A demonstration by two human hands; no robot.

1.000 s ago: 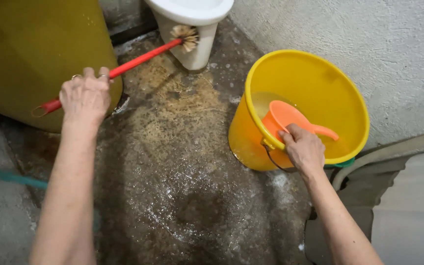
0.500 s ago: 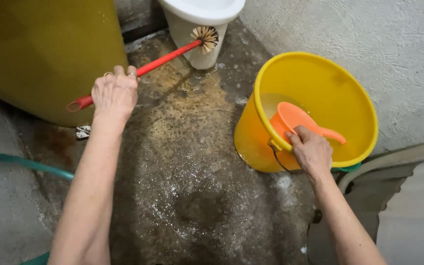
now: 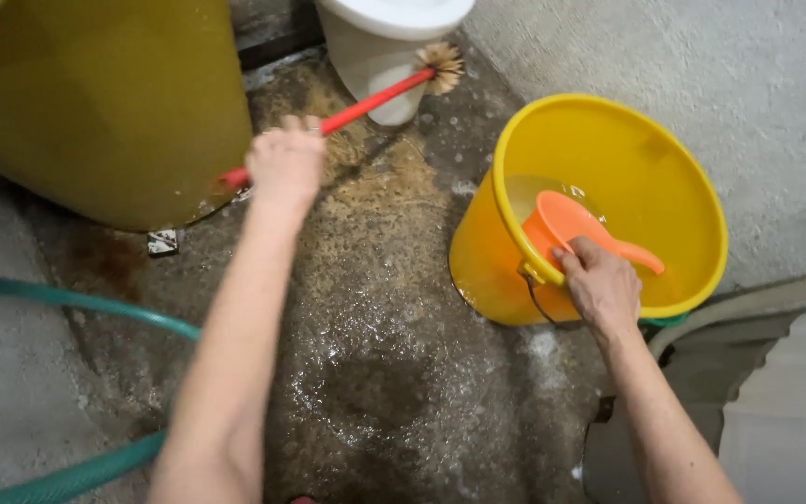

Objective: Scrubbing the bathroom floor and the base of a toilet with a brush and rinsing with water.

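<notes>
My left hand [image 3: 285,165] grips the red handle of a toilet brush [image 3: 373,99]. Its pale bristle head rests against the right side of the white toilet base [image 3: 375,51] at the top. My right hand [image 3: 601,285] holds an orange dipper [image 3: 563,224] by its handle inside a yellow bucket [image 3: 664,159]. The bucket stands on the wet floor at the right and holds some water. The dipper's cup tilts against the bucket's near wall.
A large yellow-green drum [image 3: 95,103] stands at the upper left. A green hose [image 3: 76,303] curves across the grey floor at the left. The concrete floor [image 3: 375,373] is wet and stained. A rough white wall [image 3: 701,65] rises behind the bucket; a grey pipe [image 3: 748,303] runs at the right.
My left hand has swept the brush to the right, its bristles moving from the toilet base's front to its right side. My right hand stays on the dipper in the bucket.
</notes>
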